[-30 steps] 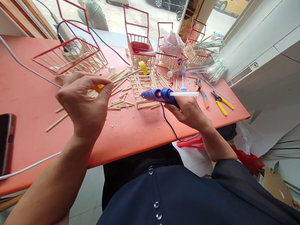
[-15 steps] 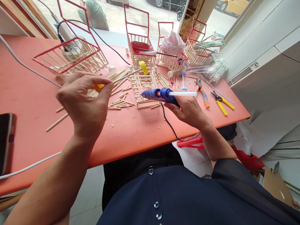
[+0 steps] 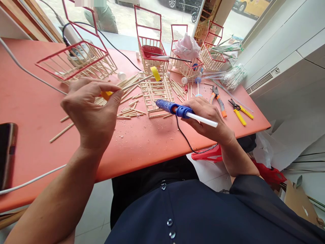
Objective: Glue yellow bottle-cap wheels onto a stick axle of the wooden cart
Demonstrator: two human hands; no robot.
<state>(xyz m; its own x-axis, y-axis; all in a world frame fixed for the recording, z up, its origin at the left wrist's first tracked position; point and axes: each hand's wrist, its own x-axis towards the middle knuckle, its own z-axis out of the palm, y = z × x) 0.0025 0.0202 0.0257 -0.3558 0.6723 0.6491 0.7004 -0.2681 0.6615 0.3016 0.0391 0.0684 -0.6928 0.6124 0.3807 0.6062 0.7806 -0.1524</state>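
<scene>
My left hand pinches a thin stick that has a yellow piece at its far end and another yellow part by my fingers. My right hand is wrapped round a blue glue gun, with a white glue stick coming out of its back. The gun's nozzle points left, over the lower part of a wooden stick frame. The frame lies on the table between my hands. Loose wooden sticks are scattered to its left.
Stick baskets with red rims stand along the back of the orange table. Pliers and yellow-handled cutters lie at the right. A phone is at the left edge. Outside the window, a person is partly visible.
My right hand has moved slightly right and down, and the glue gun has tilted so its back end points lower. My left hand has stayed put.
</scene>
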